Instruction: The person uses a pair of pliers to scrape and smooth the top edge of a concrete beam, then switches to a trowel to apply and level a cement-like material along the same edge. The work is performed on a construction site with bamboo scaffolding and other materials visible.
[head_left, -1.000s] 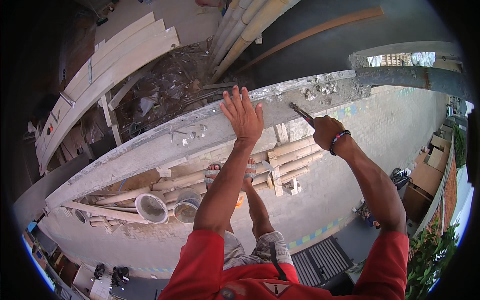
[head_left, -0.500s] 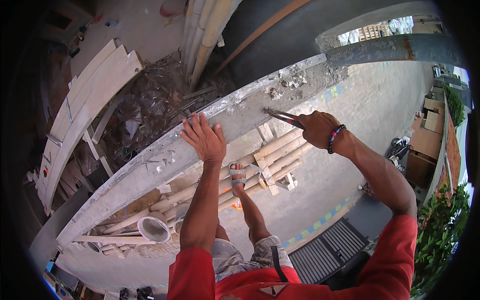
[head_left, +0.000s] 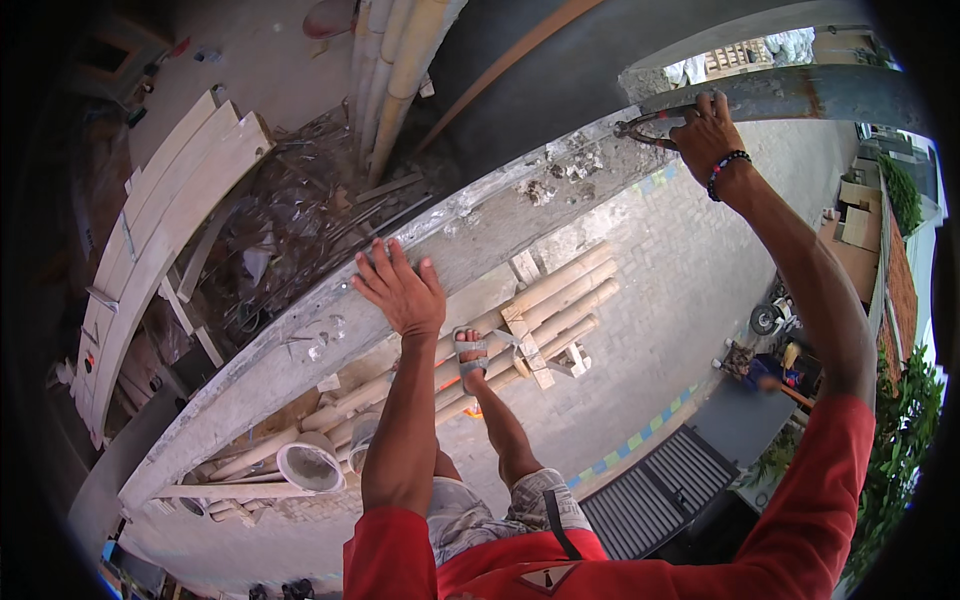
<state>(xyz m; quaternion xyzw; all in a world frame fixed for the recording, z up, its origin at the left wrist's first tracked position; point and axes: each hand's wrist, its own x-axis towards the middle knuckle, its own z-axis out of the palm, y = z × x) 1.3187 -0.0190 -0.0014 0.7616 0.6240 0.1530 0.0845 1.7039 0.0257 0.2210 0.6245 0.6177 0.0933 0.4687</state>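
Observation:
A rough grey concrete beam (head_left: 480,235) curves across the view, pitted and chipped near its right part. My left hand (head_left: 408,295) lies spread on the beam's top edge, fingers apart, holding nothing. At the beam's right end, my right hand (head_left: 708,140) is wrapped round the handles of dark metal pincers (head_left: 652,137). Their head rests at the concrete where the beam meets a dark curved metal pipe (head_left: 800,95). Whether the jaws grip anything is too small to tell.
Below the beam, bamboo poles (head_left: 560,290) tied with wood battens carry my sandalled foot (head_left: 470,355). A bucket (head_left: 310,465) stands lower left. Curved wooden formwork (head_left: 170,240) and debris lie beyond the beam. Far below right are a dark slatted gate (head_left: 655,495) and a person (head_left: 765,375).
My right hand has carried the pincers up and to the right, from the middle of the beam to its right end. My left hand stays flat on the beam.

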